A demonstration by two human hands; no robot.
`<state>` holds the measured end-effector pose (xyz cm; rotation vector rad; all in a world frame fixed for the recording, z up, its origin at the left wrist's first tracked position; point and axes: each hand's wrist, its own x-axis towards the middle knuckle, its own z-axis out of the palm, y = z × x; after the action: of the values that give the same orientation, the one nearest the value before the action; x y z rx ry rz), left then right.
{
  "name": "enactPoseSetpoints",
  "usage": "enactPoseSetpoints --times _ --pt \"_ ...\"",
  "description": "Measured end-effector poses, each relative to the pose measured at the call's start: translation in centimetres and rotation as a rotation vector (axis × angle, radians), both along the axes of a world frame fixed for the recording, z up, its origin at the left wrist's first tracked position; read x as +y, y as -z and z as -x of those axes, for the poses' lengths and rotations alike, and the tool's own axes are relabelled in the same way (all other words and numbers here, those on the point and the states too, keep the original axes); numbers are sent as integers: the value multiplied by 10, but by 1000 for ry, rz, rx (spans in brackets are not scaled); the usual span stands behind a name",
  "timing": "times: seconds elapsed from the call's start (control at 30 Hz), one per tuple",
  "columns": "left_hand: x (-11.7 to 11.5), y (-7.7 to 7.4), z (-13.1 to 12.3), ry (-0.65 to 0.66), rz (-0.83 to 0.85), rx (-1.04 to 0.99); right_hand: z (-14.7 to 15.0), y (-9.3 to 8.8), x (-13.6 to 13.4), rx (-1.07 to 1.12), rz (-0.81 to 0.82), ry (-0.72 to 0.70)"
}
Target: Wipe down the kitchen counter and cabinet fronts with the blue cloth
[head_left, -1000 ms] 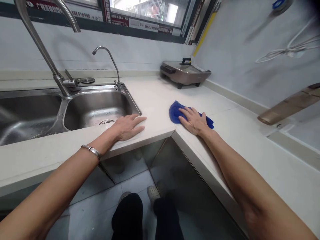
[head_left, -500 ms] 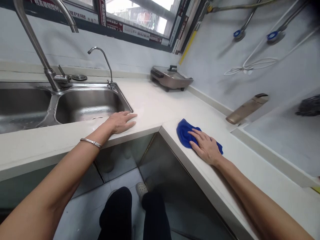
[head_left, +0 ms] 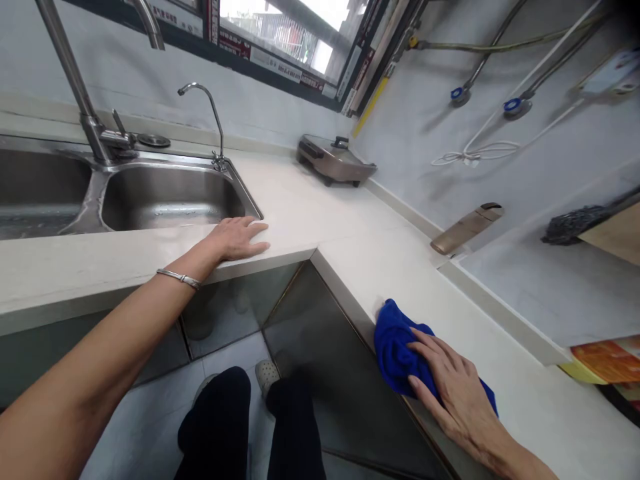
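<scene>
My right hand (head_left: 457, 393) presses flat on a blue cloth (head_left: 400, 343) at the front edge of the white countertop (head_left: 350, 247), on the right run of the corner; the cloth hangs a little over the edge. My left hand (head_left: 237, 238) lies flat and open on the counter's front edge just right of the steel sink (head_left: 170, 197), holding nothing. A metal bangle (head_left: 179, 278) circles my left wrist.
A tall tap (head_left: 75, 80) and a small tap (head_left: 213, 123) stand behind the sink. A lidded electric pan (head_left: 334, 160) sits in the back corner. A brown bottle (head_left: 465, 229) lies by the right wall. My legs and shoes (head_left: 270, 373) are below.
My right hand has slid the blue cloth along the right counter toward me, down to the front edge. My left hand has stayed put by the sink.
</scene>
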<state>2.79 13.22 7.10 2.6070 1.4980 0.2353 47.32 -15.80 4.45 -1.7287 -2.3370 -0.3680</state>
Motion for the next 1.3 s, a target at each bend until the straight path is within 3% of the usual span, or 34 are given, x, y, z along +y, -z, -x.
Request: enactPoseSetpoints --times 0.13,0.3,0.6,0.8,0.9,1.0,1.3 --pt "2 2 -1 -4 3 -17 12 -3 38 -36 59 -64" --pt "2 2 -1 -18 20 -25 39 -7 115 -63 92 -113" --pt "2 0 -4 -39 60 -38 94 -8 252 14 111 29" --pt "3 -3 -4 -59 86 -33 93 -6 318 49 84 189" --pt "5 -2 -5 -66 87 -36 85 -8 330 80 83 259" --pt "5 -2 -6 -81 97 -43 85 -9 323 91 76 279" --pt "4 -3 -7 -82 92 -71 103 -5 245 24 -19 115"
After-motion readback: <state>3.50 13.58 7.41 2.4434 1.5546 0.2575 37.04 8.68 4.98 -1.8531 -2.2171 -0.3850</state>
